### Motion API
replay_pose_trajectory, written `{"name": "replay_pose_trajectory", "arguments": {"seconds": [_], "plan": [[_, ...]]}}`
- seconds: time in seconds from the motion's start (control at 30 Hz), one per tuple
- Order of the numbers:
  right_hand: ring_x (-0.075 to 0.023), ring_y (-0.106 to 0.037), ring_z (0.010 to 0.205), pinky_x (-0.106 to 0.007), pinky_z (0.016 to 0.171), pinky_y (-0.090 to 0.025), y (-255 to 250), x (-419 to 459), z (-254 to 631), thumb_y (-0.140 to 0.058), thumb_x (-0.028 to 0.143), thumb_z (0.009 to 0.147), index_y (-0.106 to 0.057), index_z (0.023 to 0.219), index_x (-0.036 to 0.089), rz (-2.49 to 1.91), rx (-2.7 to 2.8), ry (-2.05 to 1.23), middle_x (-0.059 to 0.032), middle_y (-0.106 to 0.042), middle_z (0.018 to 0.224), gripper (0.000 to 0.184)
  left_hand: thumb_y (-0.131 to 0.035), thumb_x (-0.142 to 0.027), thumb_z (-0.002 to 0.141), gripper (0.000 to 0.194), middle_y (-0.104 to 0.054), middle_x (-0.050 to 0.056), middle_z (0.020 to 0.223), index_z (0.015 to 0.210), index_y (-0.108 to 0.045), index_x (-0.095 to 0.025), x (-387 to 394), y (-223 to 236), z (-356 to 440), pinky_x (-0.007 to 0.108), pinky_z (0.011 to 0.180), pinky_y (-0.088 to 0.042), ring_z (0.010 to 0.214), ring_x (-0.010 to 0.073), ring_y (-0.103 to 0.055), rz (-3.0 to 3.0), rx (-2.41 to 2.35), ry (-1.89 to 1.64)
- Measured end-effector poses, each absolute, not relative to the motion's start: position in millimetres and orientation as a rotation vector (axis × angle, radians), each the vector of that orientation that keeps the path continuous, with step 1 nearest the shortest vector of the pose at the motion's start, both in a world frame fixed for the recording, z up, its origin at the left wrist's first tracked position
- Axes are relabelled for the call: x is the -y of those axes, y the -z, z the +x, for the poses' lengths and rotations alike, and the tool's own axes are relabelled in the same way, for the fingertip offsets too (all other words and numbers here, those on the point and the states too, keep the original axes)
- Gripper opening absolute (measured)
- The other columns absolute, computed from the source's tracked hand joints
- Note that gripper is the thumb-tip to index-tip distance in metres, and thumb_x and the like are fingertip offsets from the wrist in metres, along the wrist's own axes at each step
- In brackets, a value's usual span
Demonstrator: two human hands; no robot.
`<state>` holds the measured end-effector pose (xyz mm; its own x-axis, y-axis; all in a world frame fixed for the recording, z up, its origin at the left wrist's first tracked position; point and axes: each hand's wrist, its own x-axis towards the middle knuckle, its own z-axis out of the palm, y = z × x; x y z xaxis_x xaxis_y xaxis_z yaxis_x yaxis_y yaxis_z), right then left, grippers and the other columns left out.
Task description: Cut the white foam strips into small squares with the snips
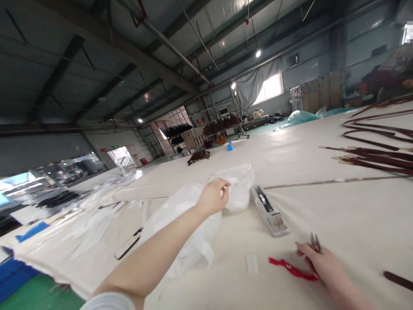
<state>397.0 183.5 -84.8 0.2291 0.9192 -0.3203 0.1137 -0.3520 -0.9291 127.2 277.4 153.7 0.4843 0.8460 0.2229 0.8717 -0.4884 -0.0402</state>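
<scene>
My left hand (213, 197) reaches out over a crumpled, see-through plastic bag (240, 189). Its fingers are curled and seem to pinch the bag, though blur hides the exact grip. At the lower right my right hand (319, 260) is closed around a small pair of thread snips (315, 241), whose metal tips point away from me. Beside that hand, a red strip (292, 269) lies on the pale table cover. A tape dispenser (270, 211) stands between my two hands. Left of the red strip is a small white rectangle (252, 262).
Brown straps (383, 157) lie along the table's right side. A dark brown item (198, 156) and a blue object (229, 147) sit farther back. Left of my forearm lies a flat black-edged piece (129, 244). Racks of hanging bags (222, 124) stand behind the table.
</scene>
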Motion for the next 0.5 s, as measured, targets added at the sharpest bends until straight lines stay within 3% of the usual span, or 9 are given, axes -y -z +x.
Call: {"name": "replay_pose_trajectory", "arguments": {"seconds": [0.07,0.1,0.13,0.17,0.2,0.3,0.4,0.5], "plan": [[-0.0152,-0.039,0.038,-0.029,0.047,-0.03,75.2,-180.8,395.6,-0.046,0.055,0.08,-0.06,0.062,0.019,-1.674,0.979,-1.218,0.003,-0.042,0.034,0.042,-0.046,-0.028,0.09,0.031,-0.067,0.004,0.104,0.114,-0.064,-0.022,-242.0,-108.7,129.9,0.03,0.092,-0.048,0.093,0.0182,-0.063,-2.939,1.425,0.103],[-0.015,-0.038,0.037,-0.029,0.047,-0.03,71.3,-179.9,395.3,-0.046,0.054,0.081,-0.06,0.062,0.019,-1.678,0.985,-1.225,0.0032,-0.042,0.033,0.042,-0.057,-0.037,0.084,0.036,-0.066,0.004,0.106,0.116,-0.063,-0.023,-226.6,-83.5,130.7,0.031,0.092,-0.048,0.096,0.0207,-0.063,-3.089,1.372,-0.084],[-0.015,-0.038,0.037,-0.029,0.047,-0.029,68.4,-179.2,395.5,-0.046,0.053,0.081,-0.06,0.062,0.019,-1.683,0.991,-1.237,0.0031,-0.042,0.033,0.042,-0.067,-0.046,0.076,0.054,-0.062,0.006,0.116,0.124,-0.059,-0.023,-213.6,-58.0,131.1,0.033,0.094,-0.048,0.101,0.024,-0.062,-3.156,1.358,-0.177],[-0.0151,-0.039,0.037,-0.029,0.047,-0.03,66.9,-178.8,396.1,-0.046,0.053,0.081,-0.06,0.062,0.019,-1.683,0.996,-1.243,0.0028,-0.042,0.033,0.042,-0.07,-0.052,0.072,0.068,-0.057,0.009,0.126,0.131,-0.053,-0.023,-203.4,-33.3,131.1,0.035,0.097,-0.047,0.106,0.0263,-0.06,-3.147,1.429,-0.181],[-0.0153,-0.039,0.037,-0.029,0.047,-0.03,66.6,-178.6,397.2,-0.046,0.053,0.081,-0.061,0.062,0.019,-1.679,0.996,-1.24,0.0024,-0.043,0.033,0.042,-0.068,-0.052,0.074,0.068,-0.053,0.009,0.13,0.133,-0.051,-0.024,-196.1,-10.5,130.8,0.036,0.098,-0.046,0.107,0.0262,-0.059,-3.095,1.556,-0.151],[-0.0158,-0.04,0.038,-0.029,0.049,-0.031,73.9,-179.5,401.4,-0.046,0.055,0.082,-0.062,0.061,0.019,-1.645,0.992,-1.227,0.0017,-0.043,0.032,0.044,-0.054,-0.03,0.085,0.028,-0.059,0.008,0.115,0.111,-0.061,-0.021,-187.7,35.5,128.4,0.031,0.092,-0.047,0.103,0.0207,-0.059,-2.916,1.874,0.1],[-0.0162,-0.041,0.037,-0.03,0.048,-0.032,87.5,-183.5,404.1,-0.045,0.058,0.082,-0.062,0.06,0.02,-1.634,0.976,-1.253,0.0004,-0.044,0.032,0.047,-0.049,-0.015,0.085,0.021,-0.062,0.005,0.1,0.098,-0.063,-0.022,-195.0,29.9,128.0,0.027,0.085,-0.049,0.094,0.0168,-0.06,-2.929,1.772,0.438],[-0.0175,-0.044,0.038,-0.03,0.047,-0.034,97.2,-188.3,404.5,-0.046,0.059,0.079,-0.062,0.058,0.02,-1.656,0.998,-1.237,-0.0014,-0.048,0.035,0.047,-0.045,-0.01,0.087,0.029,-0.062,0.006,0.104,0.107,-0.062,-0.024,-222.7,-30.6,135.7,0.03,0.094,-0.046,0.102,0.018,-0.058,-2.723,1.509,0.834]]}}
